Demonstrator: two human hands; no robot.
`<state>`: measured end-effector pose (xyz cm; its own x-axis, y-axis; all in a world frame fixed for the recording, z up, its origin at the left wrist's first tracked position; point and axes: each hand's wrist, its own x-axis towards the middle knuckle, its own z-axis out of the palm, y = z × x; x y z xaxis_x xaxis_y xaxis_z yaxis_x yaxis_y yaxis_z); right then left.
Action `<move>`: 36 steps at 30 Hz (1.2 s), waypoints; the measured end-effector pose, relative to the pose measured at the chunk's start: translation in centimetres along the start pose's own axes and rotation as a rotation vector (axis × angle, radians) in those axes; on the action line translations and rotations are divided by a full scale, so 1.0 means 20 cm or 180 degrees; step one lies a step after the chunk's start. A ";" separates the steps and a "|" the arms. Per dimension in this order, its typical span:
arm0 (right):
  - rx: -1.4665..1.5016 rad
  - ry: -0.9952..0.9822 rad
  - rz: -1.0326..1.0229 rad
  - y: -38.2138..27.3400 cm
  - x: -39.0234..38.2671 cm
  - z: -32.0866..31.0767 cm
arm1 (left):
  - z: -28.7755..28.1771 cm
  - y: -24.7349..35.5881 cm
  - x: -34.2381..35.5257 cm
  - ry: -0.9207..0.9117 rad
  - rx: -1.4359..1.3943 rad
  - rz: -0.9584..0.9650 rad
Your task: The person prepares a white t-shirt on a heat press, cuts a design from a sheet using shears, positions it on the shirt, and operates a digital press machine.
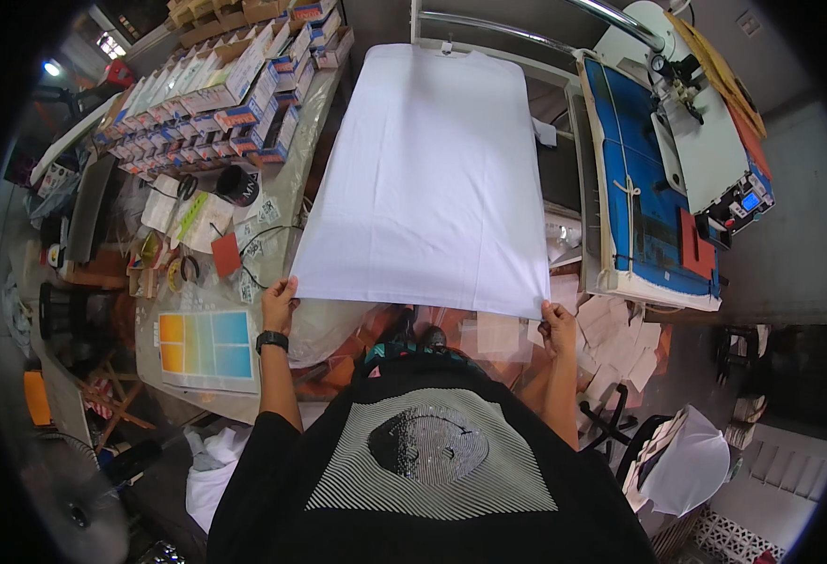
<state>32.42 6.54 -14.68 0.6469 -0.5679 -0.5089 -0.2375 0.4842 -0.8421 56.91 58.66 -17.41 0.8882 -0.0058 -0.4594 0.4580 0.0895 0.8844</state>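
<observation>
A plain white T-shirt (pixel 432 179) lies stretched flat in front of me, its collar at the far end and its bottom hem toward me. At the hem's left corner, the fingers of my left hand (pixel 280 305) are closed on the cloth; a dark watch sits on that wrist. My right hand (pixel 556 327) pinches the right corner of the same hem. Between both hands the hem runs nearly straight. Whatever bears the shirt is hidden beneath it.
To the left, a table carries stacked cardboard boxes (pixel 235 94), a black mug (pixel 236 185) and a colour-printed sheet (pixel 206 345). A blue printing screen (pixel 639 179) stands at the right beside a metal bar (pixel 498 30). Papers (pixel 611 343) litter the floor; a fan (pixel 75 498) is lower left.
</observation>
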 end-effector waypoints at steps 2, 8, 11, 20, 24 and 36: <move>0.0266 -0.0128 -0.0133 0.02 -0.01 -0.03 | -0.01 0.00 0.00 0.0023 0.0033 0.0025; 0.0696 -0.0237 -0.0116 0.02 -0.06 0.00 | -0.03 -0.04 0.02 0.0083 0.0149 0.0128; 0.0370 -0.0251 0.0103 -0.02 -0.07 0.03 | -0.03 -0.06 0.04 0.0139 0.0187 0.0174; -0.0093 -0.0303 0.0044 0.03 -0.01 -0.05 | -0.04 -0.02 0.03 -0.0023 0.0267 0.0140; 0.0013 -0.0307 0.0117 0.09 0.02 -0.05 | -0.07 -0.01 0.05 -0.0114 0.0477 0.0109; -0.2444 0.1146 -0.2546 -0.48 0.37 0.66 | 0.43 0.37 0.58 -0.0118 0.0846 -0.0269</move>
<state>49.08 6.57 -7.95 0.5966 -0.7448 0.2988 -0.3108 -0.5577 -0.7697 70.83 50.67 -15.53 0.8450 -0.0389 -0.5334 0.5196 -0.1770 0.8359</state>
